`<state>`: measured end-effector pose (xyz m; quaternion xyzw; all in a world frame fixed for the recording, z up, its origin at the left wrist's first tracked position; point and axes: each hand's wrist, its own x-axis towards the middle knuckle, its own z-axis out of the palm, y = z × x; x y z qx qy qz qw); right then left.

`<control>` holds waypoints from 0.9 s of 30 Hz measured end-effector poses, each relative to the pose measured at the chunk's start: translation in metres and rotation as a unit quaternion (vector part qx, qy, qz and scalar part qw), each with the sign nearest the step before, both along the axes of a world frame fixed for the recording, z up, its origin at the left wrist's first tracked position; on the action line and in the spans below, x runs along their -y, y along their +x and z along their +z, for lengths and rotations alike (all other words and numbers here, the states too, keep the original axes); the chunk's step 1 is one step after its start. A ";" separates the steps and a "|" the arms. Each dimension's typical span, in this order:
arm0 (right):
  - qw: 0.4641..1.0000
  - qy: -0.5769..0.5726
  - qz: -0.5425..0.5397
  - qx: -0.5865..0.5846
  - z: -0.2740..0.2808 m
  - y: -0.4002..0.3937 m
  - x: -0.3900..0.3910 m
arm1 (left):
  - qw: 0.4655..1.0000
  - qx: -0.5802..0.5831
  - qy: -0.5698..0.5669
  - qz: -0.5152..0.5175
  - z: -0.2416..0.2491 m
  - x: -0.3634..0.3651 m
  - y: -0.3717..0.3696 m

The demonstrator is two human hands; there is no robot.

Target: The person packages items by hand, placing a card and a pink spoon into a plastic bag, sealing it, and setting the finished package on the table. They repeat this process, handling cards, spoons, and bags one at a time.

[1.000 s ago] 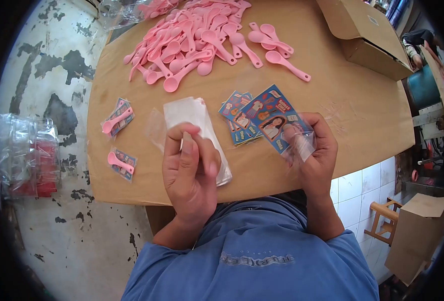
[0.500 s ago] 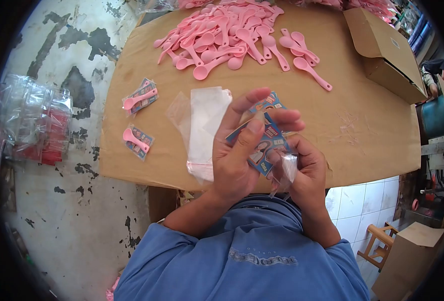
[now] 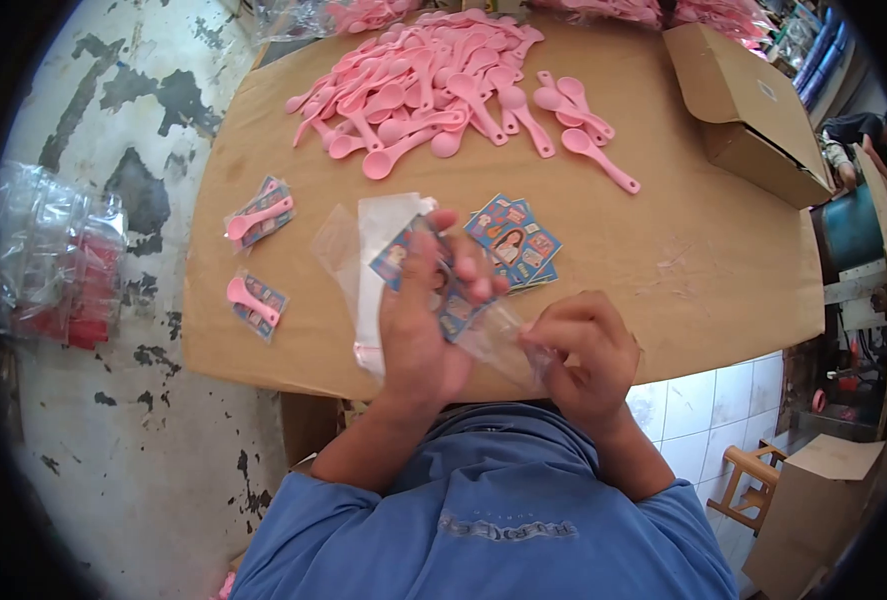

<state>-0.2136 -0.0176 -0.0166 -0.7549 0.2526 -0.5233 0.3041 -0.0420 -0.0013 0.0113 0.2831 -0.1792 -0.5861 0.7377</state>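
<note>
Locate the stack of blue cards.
In the head view, the card stack lies on the brown tabletop just right of the left hand and beyond the right hand.

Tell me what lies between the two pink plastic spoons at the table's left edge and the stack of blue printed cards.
In the head view, a pile of flat whitish plastic bags, partly hidden by the left hand, which holds a blue printed card.

Brown-covered counter (image 3: pixel 753 280) across the middle, pale floor (image 3: pixel 83 500) blotched with dark patches (image 3: pixel 138 195) on the left, white tiled floor (image 3: pixel 698 405) at lower right, wooden stool (image 3: pixel 753 463) beside a cardboard box (image 3: pixel 813 520), even light.
</note>
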 end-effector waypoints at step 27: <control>0.931 0.183 -0.166 -0.269 0.014 -0.059 0.121 | 0.997 -0.024 -0.065 0.037 0.005 -0.006 0.047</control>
